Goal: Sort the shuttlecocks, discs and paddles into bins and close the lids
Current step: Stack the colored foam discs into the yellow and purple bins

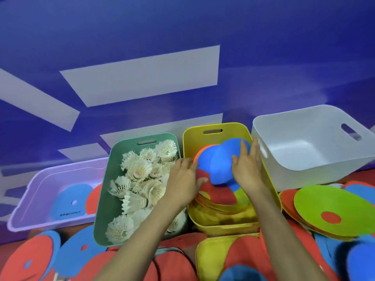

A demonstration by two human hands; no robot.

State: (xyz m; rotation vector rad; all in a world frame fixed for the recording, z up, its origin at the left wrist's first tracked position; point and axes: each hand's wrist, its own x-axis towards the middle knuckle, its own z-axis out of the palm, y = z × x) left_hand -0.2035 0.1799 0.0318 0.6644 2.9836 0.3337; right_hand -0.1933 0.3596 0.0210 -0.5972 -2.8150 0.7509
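Lying in front of the yellow bin [223, 228] are loose discs [79, 250]. Over the yellow bin, the left hand [184, 177] and right hand [246, 169] press a bent blue disc [217, 161], fingers nearly straight. Left of it shuttlecocks [140, 179] fill the green bin [101, 199]; right stands a white bin [294, 179].

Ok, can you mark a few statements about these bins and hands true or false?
1. The green plastic bin holds white feather shuttlecocks. True.
2. The white plastic bin is full of discs. False: no discs show in it.
3. The left hand and the right hand touch round blue discs in the yellow plastic bin. True.
4. The lilac translucent bin holds shuttlecocks. False: a blue disc and a red disc lie in it.
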